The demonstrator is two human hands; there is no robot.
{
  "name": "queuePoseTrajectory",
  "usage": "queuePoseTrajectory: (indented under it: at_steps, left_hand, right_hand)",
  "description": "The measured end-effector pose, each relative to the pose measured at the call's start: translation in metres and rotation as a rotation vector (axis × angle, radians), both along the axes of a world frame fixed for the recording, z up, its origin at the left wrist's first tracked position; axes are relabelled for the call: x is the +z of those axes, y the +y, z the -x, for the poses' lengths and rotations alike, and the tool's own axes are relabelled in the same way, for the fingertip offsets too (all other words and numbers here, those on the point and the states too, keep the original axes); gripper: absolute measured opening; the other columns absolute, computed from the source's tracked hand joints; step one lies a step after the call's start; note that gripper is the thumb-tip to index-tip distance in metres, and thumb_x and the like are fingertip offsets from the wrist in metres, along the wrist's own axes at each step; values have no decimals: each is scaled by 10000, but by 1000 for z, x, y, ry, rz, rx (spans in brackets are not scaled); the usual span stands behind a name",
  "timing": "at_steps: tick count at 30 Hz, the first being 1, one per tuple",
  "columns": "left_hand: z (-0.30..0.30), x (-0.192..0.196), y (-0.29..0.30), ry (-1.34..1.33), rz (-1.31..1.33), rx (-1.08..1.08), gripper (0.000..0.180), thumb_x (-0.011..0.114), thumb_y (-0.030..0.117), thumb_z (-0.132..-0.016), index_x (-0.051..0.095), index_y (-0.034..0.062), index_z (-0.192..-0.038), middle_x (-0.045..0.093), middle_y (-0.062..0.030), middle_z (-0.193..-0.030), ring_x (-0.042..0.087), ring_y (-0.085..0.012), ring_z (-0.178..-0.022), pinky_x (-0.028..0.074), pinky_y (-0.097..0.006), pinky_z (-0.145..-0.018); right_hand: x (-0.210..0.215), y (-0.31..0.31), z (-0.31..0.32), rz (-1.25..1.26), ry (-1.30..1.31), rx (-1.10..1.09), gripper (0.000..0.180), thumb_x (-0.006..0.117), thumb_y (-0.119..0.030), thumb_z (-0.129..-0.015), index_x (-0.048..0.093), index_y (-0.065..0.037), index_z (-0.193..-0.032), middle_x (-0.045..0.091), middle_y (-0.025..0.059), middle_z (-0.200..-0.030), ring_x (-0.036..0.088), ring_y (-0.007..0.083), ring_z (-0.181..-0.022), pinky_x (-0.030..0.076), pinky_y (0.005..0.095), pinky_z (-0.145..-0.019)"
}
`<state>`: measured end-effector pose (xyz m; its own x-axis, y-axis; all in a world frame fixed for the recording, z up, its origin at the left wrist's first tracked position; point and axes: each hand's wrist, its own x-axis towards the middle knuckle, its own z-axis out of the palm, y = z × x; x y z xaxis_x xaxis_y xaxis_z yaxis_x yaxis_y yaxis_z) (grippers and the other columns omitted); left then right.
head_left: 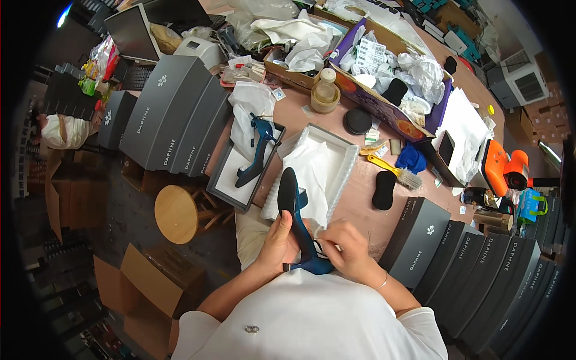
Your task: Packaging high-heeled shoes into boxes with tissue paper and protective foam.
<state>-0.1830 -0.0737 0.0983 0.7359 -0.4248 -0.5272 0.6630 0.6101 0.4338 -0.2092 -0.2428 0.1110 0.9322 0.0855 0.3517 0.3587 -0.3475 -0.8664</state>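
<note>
My left hand (277, 245) is wrapped around the middle of a dark blue high-heeled shoe (306, 240), held close to my shirt with its black sole (288, 187) facing up and its toe pointing away. At the shoe's ankle end, the fingers of my right hand (350, 247) are pinched together beside a small pale part. What exactly they pinch is too small to make out. Beyond the left hand, a matching blue shoe (259, 155) lies in an open grey shoebox (223, 195). To its right sits a second open box part (343, 147) with white tissue paper (315, 174) in it.
Grey shoeboxes are stacked at the left (157, 114) and right (414, 243). A yellow brush (393, 171), a black pad (384, 191), a round black tin (358, 120) and a glue bottle (326, 93) stand beyond my right hand. A wooden stool (176, 214) is at the left.
</note>
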Motion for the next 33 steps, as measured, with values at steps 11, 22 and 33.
queuePoseTrajectory:
  at_steps: [11,22,33]
  left_hand:
    - [5,-5,1,13,37,-51,435,498,464,-947,478,57,-1100,525,-29,-902,507,-135,-855,428,-290,-792]
    - [3,-8,2,27,75,-82,462,515,460,-941,454,71,-1185,527,-22,-990,505,-129,-938,424,-302,-848]
    - [-3,-15,2,23,0,-75,517,499,523,-919,480,123,-1246,517,-22,-884,479,-130,-844,414,-299,-801]
  right_hand:
    - [-5,2,4,178,-24,202,319,699,12,-687,621,-26,-995,592,73,-880,576,227,-750,465,331,-671]
    - [-9,-1,4,197,-59,245,308,697,3,-684,620,-30,-980,568,59,-827,548,229,-731,442,335,-652]
    - [-4,-8,-19,281,-135,289,296,678,-31,-686,618,-27,-975,564,57,-844,542,209,-742,428,327,-674]
